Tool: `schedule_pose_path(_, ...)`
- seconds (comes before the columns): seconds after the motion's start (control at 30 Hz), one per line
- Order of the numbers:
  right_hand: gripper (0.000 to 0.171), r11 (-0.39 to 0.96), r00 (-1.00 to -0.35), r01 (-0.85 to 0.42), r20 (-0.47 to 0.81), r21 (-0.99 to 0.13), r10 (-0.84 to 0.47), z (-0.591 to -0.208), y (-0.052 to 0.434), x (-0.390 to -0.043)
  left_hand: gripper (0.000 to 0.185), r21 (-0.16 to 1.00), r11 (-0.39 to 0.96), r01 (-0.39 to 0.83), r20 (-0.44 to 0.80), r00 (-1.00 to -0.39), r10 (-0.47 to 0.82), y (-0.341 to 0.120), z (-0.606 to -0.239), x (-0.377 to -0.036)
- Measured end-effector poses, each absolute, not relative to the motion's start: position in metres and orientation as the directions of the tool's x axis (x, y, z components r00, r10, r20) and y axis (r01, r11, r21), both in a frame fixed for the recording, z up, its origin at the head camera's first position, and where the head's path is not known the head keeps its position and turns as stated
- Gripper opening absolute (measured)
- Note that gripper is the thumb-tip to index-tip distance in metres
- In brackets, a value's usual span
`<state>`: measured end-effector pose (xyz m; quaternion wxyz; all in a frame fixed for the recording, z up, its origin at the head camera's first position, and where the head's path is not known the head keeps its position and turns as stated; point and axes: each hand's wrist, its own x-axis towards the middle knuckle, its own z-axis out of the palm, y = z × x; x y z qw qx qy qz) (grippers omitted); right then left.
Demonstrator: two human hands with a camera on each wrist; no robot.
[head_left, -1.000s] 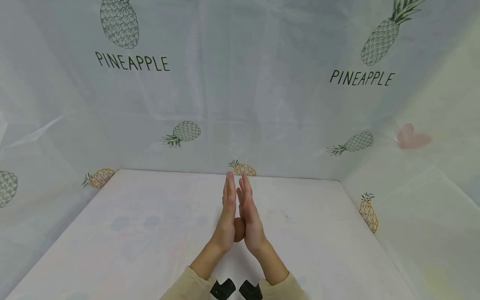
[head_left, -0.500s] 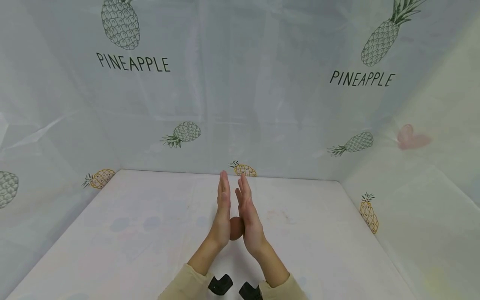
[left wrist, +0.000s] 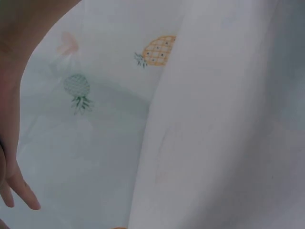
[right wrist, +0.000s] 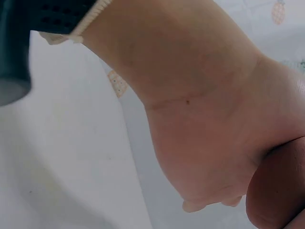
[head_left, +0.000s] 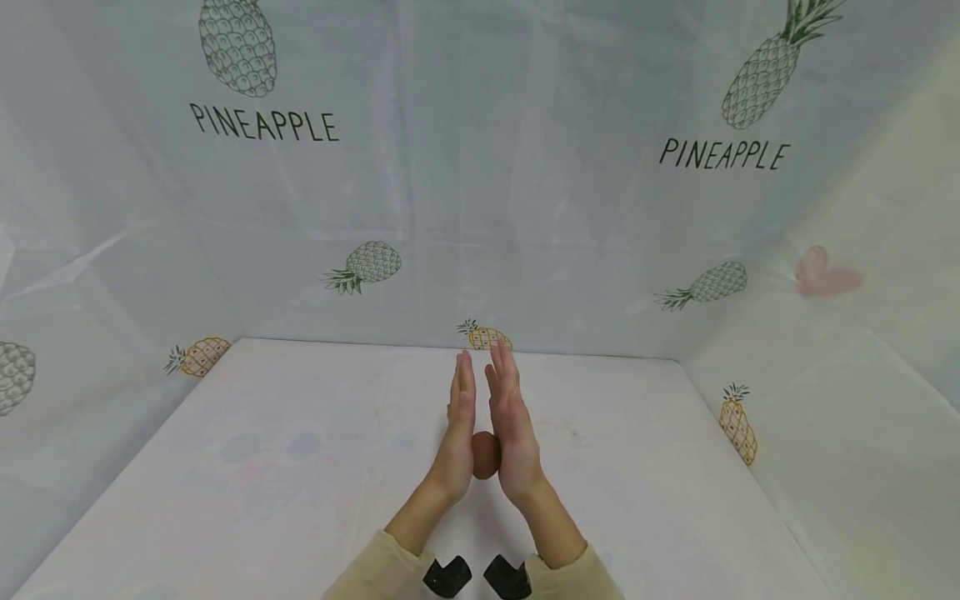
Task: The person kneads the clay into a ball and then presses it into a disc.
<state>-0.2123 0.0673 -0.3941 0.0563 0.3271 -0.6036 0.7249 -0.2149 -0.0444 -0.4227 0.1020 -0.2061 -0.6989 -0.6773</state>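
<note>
A smooth reddish-brown ball [head_left: 486,456], like a lump of modelling clay, sits between the two palms in the head view. My left hand [head_left: 454,446] lies flat along its left side, fingers straight and pointing forward. Facing it, my right hand [head_left: 517,442] touches the ball's other side, also with straight fingers. The fingertips of the two hands stand apart. Up close in the right wrist view, the ball [right wrist: 276,191] shows at the lower right against a palm. In the left wrist view, part of a hand runs down the left edge.
Below the hands spreads a white table [head_left: 300,500] with faint marks. A pale curtain printed with pineapples [head_left: 480,167] encloses it at the back and sides. Black wrist mounts [head_left: 447,577] stick out inward from both beige sleeves.
The left hand went left, then back right and a little nearer me. The right hand has shifted right and slightly forward. The ball has moved right and more of it shows between the palms.
</note>
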Motion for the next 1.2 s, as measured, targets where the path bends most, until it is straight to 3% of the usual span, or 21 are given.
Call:
schedule_pose_path(0.67,0.060,-0.274,-0.795,-0.405,0.484,-0.872,-0.366,-0.403,0.063,-0.215,0.057,0.880,-0.138,0.455,0.473,-0.867,0.157,-0.043,-0.413,-0.209)
schedule_pose_path(1.2,0.063,-0.277,-0.753,-0.410,0.494,-0.869,-0.434,-0.404,0.057,-0.212,0.060,0.880,-0.067,0.470,0.474,-0.878,0.067,-0.057,-0.409,-0.216)
